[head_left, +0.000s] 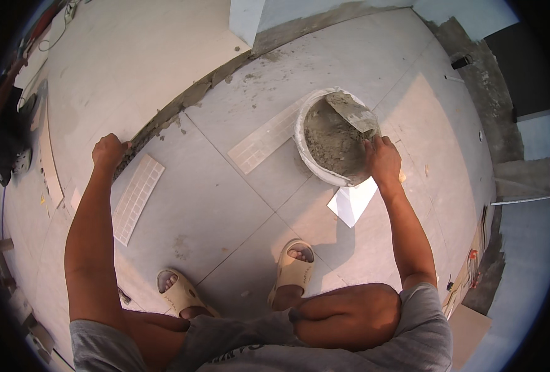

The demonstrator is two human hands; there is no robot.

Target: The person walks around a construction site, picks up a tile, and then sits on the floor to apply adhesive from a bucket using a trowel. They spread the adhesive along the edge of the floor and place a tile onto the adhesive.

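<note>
My right hand (pixel 383 160) is closed round a trowel at the right rim of a white bucket (pixel 299 139). The blade of the trowel (pixel 353 114) lies tilted over the grey mortar (pixel 332 141) in the bucket, with mortar stuck to it; its handle is mostly hidden by my fingers. My left hand (pixel 109 152) is curled at the near end of the raised step's mortar-smeared edge (pixel 163 119). Whatever its fingers grip there is hidden. Beside it on the floor lies a narrow tile strip with a grid pattern (pixel 139 199).
Another gridded strip (pixel 259 146) runs left of the bucket, partly behind it. A white tile piece (pixel 353 202) lies below the bucket. The large raised slab (pixel 145 56) is at upper left. My sandalled feet (pixel 293 266) stand on the tiled floor. Tools and scraps line the right wall.
</note>
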